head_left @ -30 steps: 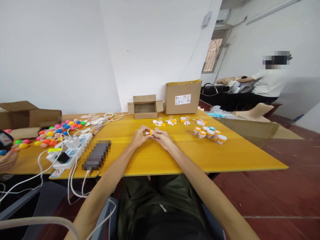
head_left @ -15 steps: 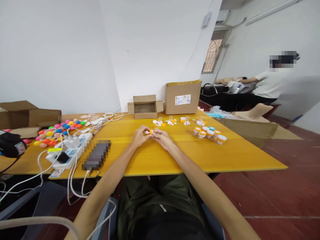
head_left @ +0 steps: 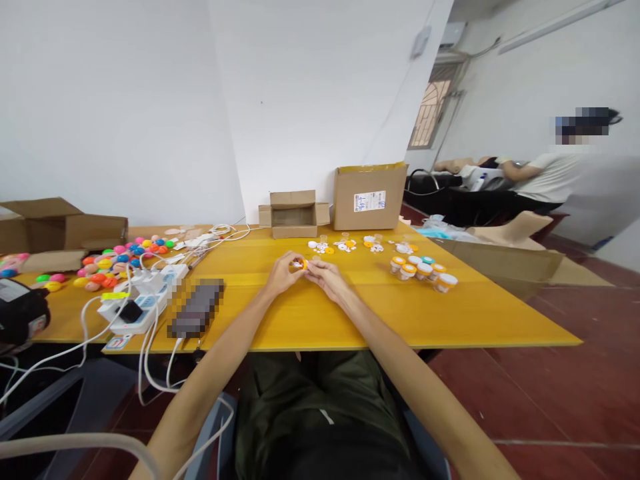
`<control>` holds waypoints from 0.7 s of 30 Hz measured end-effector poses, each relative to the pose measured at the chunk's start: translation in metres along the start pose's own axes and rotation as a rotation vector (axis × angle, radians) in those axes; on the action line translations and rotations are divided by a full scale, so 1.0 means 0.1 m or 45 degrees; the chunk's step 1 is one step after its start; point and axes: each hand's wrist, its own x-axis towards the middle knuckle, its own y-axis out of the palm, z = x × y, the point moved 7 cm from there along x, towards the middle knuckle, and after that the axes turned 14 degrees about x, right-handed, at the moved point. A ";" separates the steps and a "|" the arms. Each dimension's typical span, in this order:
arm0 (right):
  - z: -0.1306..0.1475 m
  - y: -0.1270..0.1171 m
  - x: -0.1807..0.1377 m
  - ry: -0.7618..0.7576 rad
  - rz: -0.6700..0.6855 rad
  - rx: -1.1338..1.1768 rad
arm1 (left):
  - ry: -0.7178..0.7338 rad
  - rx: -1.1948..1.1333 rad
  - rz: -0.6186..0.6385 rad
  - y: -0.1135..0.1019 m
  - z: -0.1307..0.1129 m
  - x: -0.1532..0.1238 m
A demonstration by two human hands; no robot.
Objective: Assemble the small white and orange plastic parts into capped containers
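Observation:
My left hand (head_left: pixel 284 275) and my right hand (head_left: pixel 327 277) meet above the table, pinching a small orange ring-shaped lid (head_left: pixel 305 265) between them. White bits show beside the orange on the left-hand side, partly hidden by the fingers; their exact shape is too small to make out. Just behind my hands lie loose white pieces (head_left: pixel 345 247), an orange ring (head_left: pixel 329 251) and small clear cups (head_left: pixel 323 239) in separate little groups. To the right stand several small clear jars (head_left: pixel 445 283) with white, orange and teal lids.
A small open carton (head_left: pixel 293 217) and a taped cardboard box (head_left: pixel 370 199) stand at the back. On the left are colourful balls (head_left: pixel 120 257), a power strip (head_left: pixel 150 303) with white cables and a phone (head_left: pixel 197 308). Another person (head_left: pixel 555 177) sits at the far right.
The view has shifted slightly, so the table's things sit a little further right. Both hands stay together on the orange lid, with the left fingers a bit more curved around it.

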 end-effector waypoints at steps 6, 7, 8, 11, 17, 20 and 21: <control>-0.02 0.01 0.00 0.012 0.009 0.002 | -0.025 -0.019 0.012 0.02 0.02 0.00; -0.02 0.01 0.00 0.013 0.015 -0.009 | -0.026 -0.021 0.009 0.02 0.02 0.00; -0.02 0.01 0.00 0.009 0.023 -0.027 | -0.028 -0.022 0.004 0.02 0.02 0.00; 0.01 0.02 0.02 -0.060 0.047 -0.129 | -0.036 -0.025 0.007 0.03 0.03 0.00; 0.32 0.00 -0.02 -0.497 -0.106 -0.731 | -0.083 -0.017 0.078 0.09 0.09 0.00; 0.47 0.04 -0.10 -0.740 -0.183 -1.105 | -0.092 -0.008 0.110 0.14 0.13 0.00; 0.49 0.05 -0.13 -0.801 -0.191 -1.212 | -0.095 -0.002 0.126 0.16 0.15 -0.01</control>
